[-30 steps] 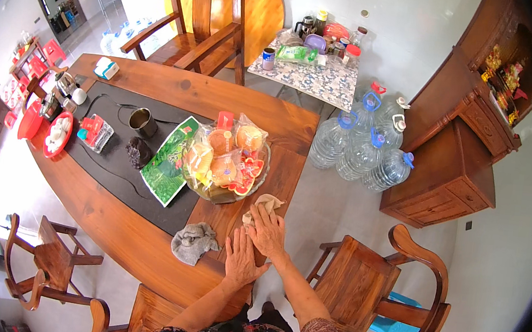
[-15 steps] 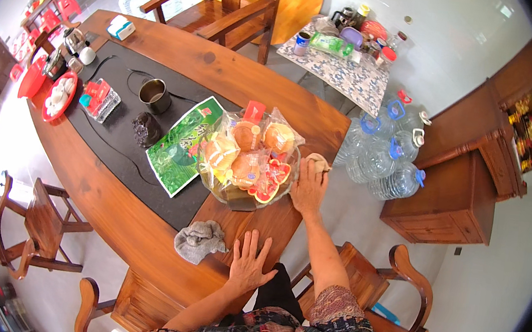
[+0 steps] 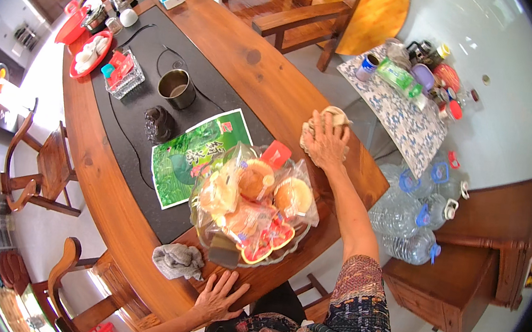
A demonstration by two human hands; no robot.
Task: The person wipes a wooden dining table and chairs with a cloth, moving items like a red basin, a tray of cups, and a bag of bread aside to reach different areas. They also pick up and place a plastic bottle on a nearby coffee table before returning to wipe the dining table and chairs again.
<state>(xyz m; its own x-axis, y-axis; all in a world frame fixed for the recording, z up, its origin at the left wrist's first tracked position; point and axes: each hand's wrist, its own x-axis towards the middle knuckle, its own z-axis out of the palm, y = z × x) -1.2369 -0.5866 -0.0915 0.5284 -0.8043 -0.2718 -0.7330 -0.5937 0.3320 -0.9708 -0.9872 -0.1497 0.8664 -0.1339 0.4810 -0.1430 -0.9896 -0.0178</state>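
My right hand (image 3: 327, 143) presses a beige cloth (image 3: 338, 115) onto the far-right part of the wooden table (image 3: 275, 76), fingers bent over it. Palm down at the near edge of the table, my left hand (image 3: 219, 298) rests with its fingers spread and holds nothing. A crumpled grey cloth (image 3: 177, 261) lies just to its left. Between my hands stands a clear glass bowl (image 3: 293, 250) heaped with round packaged pastries in plastic wrap (image 3: 254, 181). A green printed sheet or pouch (image 3: 199, 152) lies partly under the bowl's left side.
A dark inlay (image 3: 130, 97) on the table carries a dark metal cup (image 3: 177, 88), a dark figurine (image 3: 158, 123), a glass box (image 3: 124, 76) and cables. A red tray (image 3: 91, 55) of white cups stands farther left. Large water bottles (image 3: 404, 213) and a cabinet (image 3: 441, 288) are at right.
My right hand has moved with the beige cloth from the table's right end to its far edge, beyond the bowl. My left hand stays flat near the grey cloth. The view has shifted.
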